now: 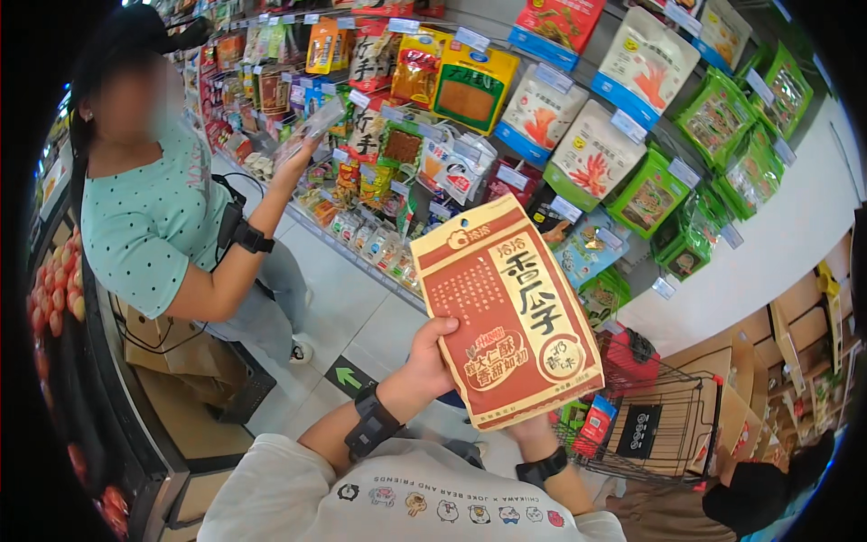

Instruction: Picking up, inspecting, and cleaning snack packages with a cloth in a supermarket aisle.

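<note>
My left hand grips a red-and-cream paper bag of sunflower seeds by its lower left edge, thumb lying on the printed front. The bag is tilted, its front facing me, and has a hang hole near the top. Only the back of my right hand shows, below the bag's bottom edge. Its fingers are hidden behind the bag, so its grip is unclear. Dark bands circle both my wrists. Beyond the bag, packaged snacks hang on the shelf rack, among them a white-and-green pouch and green packs.
A wire shopping cart stands at the right, with a red-and-blue packet in it. A person in a mint top stands at the left holding up a clear package. Another person is at lower right. Fruit lines the left counter.
</note>
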`<control>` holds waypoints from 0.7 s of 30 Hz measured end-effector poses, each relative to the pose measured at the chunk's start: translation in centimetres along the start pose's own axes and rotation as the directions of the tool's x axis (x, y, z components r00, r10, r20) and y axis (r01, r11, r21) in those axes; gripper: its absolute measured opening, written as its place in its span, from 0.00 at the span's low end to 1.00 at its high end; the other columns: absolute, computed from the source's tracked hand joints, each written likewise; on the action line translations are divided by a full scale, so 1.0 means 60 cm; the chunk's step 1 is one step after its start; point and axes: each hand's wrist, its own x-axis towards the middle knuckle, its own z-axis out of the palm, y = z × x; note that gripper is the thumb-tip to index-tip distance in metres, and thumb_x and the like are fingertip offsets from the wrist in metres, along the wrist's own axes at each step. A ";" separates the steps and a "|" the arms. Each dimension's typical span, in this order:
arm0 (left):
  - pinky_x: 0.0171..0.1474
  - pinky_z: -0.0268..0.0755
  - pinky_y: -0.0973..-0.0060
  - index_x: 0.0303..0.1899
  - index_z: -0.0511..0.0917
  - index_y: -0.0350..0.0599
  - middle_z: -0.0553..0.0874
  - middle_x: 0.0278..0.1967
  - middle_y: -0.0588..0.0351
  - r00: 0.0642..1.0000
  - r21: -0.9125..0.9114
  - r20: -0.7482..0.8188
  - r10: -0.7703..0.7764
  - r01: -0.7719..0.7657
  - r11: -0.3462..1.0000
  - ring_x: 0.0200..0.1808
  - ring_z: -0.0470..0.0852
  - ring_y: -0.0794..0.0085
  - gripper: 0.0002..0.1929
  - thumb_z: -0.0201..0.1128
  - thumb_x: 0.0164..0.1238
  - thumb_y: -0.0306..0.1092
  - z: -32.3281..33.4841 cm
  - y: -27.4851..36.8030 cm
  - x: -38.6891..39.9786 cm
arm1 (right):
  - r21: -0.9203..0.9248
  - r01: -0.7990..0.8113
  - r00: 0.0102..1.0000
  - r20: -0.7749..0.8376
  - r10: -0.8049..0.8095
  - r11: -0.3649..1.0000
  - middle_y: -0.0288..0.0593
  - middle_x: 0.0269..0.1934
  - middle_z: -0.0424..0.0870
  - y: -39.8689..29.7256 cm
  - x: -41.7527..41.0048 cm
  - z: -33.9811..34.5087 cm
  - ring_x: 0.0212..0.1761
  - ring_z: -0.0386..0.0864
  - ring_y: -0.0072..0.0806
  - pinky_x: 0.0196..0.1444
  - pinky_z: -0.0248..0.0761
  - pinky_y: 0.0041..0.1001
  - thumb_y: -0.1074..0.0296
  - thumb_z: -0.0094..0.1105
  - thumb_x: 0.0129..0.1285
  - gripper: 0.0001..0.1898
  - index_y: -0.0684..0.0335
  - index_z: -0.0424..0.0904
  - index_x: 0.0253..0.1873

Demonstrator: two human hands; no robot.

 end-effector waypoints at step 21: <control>0.57 0.69 0.63 0.60 0.60 0.39 0.75 0.54 0.48 0.997 0.293 0.028 0.071 -0.076 0.953 0.54 0.75 0.62 0.29 0.55 0.51 0.23 -0.022 0.058 0.038 | -0.654 0.360 0.732 0.640 -0.233 -0.666 0.48 0.62 0.64 -0.087 0.048 0.152 0.64 0.56 0.52 0.65 0.44 0.54 0.67 0.58 0.45 0.29 0.62 0.69 0.58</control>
